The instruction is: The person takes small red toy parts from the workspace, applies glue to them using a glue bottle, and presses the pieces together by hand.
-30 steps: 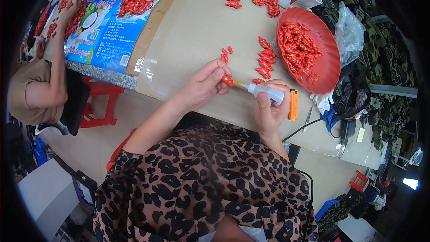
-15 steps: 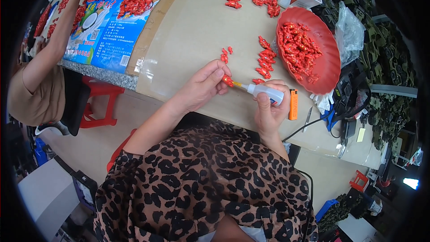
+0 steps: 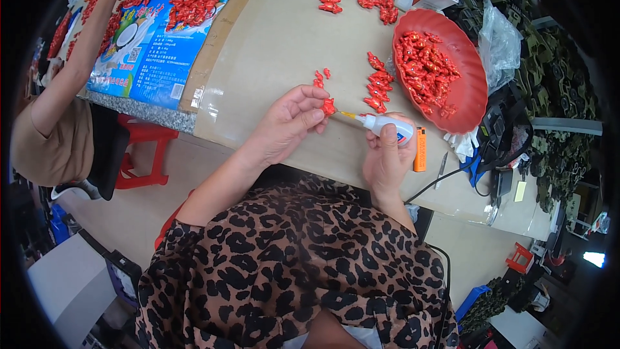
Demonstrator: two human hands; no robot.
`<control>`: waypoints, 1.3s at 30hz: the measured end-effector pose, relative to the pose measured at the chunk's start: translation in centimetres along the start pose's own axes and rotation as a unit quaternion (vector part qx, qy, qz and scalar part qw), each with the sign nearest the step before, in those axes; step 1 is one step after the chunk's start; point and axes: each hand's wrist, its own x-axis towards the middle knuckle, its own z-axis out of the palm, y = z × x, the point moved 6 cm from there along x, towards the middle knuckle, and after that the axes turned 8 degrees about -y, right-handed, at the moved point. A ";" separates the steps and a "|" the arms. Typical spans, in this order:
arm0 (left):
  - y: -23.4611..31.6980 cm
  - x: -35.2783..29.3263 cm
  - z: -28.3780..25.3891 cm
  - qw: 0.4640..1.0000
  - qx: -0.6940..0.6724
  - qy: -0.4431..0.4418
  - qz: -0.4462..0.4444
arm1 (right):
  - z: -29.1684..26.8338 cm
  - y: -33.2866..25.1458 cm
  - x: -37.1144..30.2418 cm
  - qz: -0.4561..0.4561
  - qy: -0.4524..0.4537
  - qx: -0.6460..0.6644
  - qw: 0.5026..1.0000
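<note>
Between the thumb and fingers of my left hand (image 3: pixel 289 124) is a small shiny red figurine (image 3: pixel 329 106). My right hand (image 3: pixel 389 160) grips a white glue bottle (image 3: pixel 391 130) lying on its side. The bottle's thin yellow-based nozzle (image 3: pixel 349 115) points left, its tip at or very close to the figurine. Just beyond my left hand lie a few small red pieces (image 3: pixel 319 79). A row of red figurines (image 3: pixel 379 84) rests on the table between my hands and the bowl. To the right of the bottle is an orange lighter (image 3: pixel 420 150).
A scalloped red bowl (image 3: pixel 475 84) of red figurines stands at the right, a crumpled clear bag (image 3: pixel 500 45) beside it. A blue printed sheet (image 3: pixel 152 58) with red pieces covers the left. Another person's arm (image 3: pixel 97 32) reaches there. A tweezer-like tool (image 3: pixel 442 169) and black cable (image 3: pixel 434 184) lie near right.
The figurine has turned in my left fingers and now shows a broader side. My right hand has tilted the glue bottle slightly, and the whole view has shifted a little.
</note>
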 end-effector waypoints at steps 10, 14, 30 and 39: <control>0.0 -0.1 0.0 0.999 0.033 -0.002 0.008 | 0.2 0.0 0.2 -0.010 -0.021 -0.029 0.999; 0.1 -0.2 0.0 0.999 0.042 0.004 0.010 | -0.2 0.2 0.1 0.003 -0.016 -0.041 0.999; 0.2 -0.2 0.0 0.998 0.051 0.027 0.030 | 0.0 0.2 -0.1 0.010 -0.012 -0.045 0.999; 0.2 -0.2 -0.2 0.997 0.065 0.037 0.033 | 0.7 -0.8 -0.3 -0.097 -0.051 -0.188 0.976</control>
